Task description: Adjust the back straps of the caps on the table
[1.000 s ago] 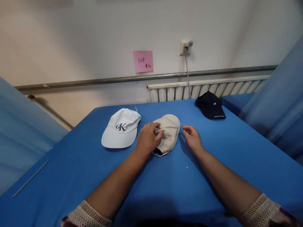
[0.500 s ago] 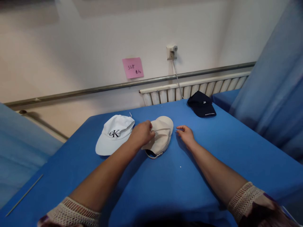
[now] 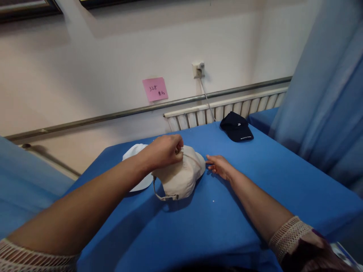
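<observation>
My left hand (image 3: 167, 151) is closed in a pinch on the top of a beige baseball cap (image 3: 180, 179). The cap hangs tilted, its back strap and buckle raised off the blue surface and its brim pointing right. Fingers outstretched, my right hand (image 3: 219, 166) is at the edge of the brim; whether the fingertips touch it is hard to tell. A white cap (image 3: 143, 184) lies to the left, largely covered by my left forearm and hand. Farther back on the right rests a black cap (image 3: 236, 127) with small white lettering.
A blue-covered table (image 3: 181, 234) bears the caps. Behind it are a white radiator (image 3: 224, 109), a metal rail (image 3: 119, 114), a pink note (image 3: 155, 89) and a plugged-in socket (image 3: 198, 70). Blue curtains (image 3: 314, 102) hang at both sides.
My left hand has raised the beige cap at its back and tilted it. My right hand has come close to the brim. The left forearm now covers most of the white cap.
</observation>
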`<state>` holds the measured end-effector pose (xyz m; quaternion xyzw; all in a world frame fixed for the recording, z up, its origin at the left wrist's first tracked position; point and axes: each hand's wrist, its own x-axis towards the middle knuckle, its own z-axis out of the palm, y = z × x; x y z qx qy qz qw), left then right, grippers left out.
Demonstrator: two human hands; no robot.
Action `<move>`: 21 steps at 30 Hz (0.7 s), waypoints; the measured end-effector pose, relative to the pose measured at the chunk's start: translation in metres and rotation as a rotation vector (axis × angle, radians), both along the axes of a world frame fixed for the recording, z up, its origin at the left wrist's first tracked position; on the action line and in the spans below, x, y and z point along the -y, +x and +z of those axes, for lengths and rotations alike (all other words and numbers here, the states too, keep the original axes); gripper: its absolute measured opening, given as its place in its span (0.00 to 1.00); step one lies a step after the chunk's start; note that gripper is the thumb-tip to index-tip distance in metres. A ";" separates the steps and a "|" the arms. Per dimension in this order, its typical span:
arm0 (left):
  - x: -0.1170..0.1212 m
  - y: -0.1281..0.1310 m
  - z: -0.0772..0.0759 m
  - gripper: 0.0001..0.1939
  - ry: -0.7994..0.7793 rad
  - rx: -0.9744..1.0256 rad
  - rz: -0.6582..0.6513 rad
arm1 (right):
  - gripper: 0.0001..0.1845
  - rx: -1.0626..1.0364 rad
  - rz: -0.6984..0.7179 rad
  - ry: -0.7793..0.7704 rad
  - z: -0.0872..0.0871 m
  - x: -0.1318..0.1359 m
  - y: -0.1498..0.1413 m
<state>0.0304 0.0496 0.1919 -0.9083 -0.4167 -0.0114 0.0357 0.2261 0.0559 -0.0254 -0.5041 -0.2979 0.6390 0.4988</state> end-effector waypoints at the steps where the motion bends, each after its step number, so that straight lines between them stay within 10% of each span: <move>1: 0.003 0.001 0.005 0.10 -0.002 0.014 -0.016 | 0.14 -0.018 0.028 -0.013 0.001 0.000 0.002; 7: 0.007 -0.007 0.022 0.11 -0.016 0.137 -0.087 | 0.17 -0.082 0.143 -0.027 0.002 0.005 0.026; 13: -0.004 -0.002 -0.012 0.11 -0.057 0.215 -0.243 | 0.20 -0.281 -0.008 0.047 0.002 0.048 0.084; 21: -0.017 0.112 -0.030 0.21 -0.131 0.304 -0.589 | 0.17 -0.302 -0.573 0.159 -0.023 0.148 0.151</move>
